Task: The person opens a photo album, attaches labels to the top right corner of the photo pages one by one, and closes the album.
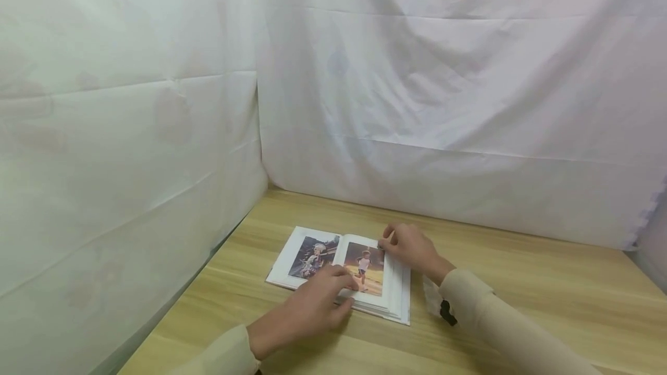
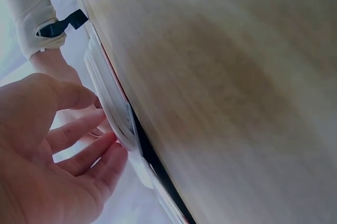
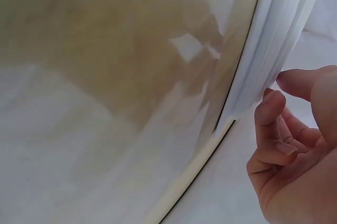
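A photo album (image 1: 333, 242) lies open on the wooden table, with a picture of a child on each of its two visible pages. My left hand (image 1: 318, 300) rests on the lower part of the right-hand page, fingers loosely bent and touching the paper. At that page's far right corner, my right hand (image 1: 414, 247) pinches the page edge between thumb and forefinger. The right wrist view shows this thumb and forefinger at the stacked white pages (image 3: 268, 50). In the left wrist view, the left fingers (image 2: 108, 166) lie by the album's near edge.
White cloth (image 1: 448, 85) hangs behind the table (image 1: 547, 271), and more white cloth (image 1: 120, 120) hangs along its left side. A black strap piece (image 1: 447, 312) hangs at the right sleeve.
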Motion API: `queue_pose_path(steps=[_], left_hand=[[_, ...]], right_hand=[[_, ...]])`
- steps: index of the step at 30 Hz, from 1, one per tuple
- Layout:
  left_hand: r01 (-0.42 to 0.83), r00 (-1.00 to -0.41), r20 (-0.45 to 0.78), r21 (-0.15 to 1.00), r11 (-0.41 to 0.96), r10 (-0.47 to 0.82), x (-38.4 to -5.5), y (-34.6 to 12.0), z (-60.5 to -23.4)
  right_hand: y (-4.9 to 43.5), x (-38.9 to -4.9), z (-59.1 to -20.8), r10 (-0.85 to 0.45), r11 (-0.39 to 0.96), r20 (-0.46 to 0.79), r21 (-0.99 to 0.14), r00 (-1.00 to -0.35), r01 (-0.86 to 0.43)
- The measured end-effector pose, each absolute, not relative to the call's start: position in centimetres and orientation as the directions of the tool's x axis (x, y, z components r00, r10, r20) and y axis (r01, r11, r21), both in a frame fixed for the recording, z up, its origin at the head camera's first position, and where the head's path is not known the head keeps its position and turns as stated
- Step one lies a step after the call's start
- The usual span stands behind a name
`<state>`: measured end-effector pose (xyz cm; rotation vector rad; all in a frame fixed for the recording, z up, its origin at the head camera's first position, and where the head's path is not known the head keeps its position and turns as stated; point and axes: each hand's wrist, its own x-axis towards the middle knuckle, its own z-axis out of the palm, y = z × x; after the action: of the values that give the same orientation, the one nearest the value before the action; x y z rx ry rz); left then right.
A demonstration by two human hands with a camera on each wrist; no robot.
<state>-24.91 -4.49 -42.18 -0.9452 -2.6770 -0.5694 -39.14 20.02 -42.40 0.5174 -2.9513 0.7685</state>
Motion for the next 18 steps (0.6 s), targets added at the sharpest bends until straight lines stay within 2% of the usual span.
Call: queue_pose_path(steps=[4,9,13,18], left_hand=[[0.66,-0.747,0.359,0.299,0.69,0.559,-25.1,-4.8,-42.3],[0.647,-0.76,0.361,0.336,0.685,0.541,-24.9,-5.4,-41.9],[0.581,-0.81,0.346,0.37,0.725,0.473,-25.1,-6.4,-41.4],[0.424,-0.9,0.295,0.418,0.803,0.322,-26.5,-8.9,-41.1]], right_hand=[[20.3,-38.7,-42.3,-0.321,0.829,0.163,-0.428,-0.933,-0.36],[20.7,-37.2,-41.8,-0.362,0.836,0.199,-0.363,-0.911,-0.411],[21.0,-35.5,-41.4,-0.426,0.814,0.232,-0.323,-0.875,-0.482],[21.1,-33.7,-41.2,-0.505,0.773,0.249,-0.296,-0.826,-0.561]])
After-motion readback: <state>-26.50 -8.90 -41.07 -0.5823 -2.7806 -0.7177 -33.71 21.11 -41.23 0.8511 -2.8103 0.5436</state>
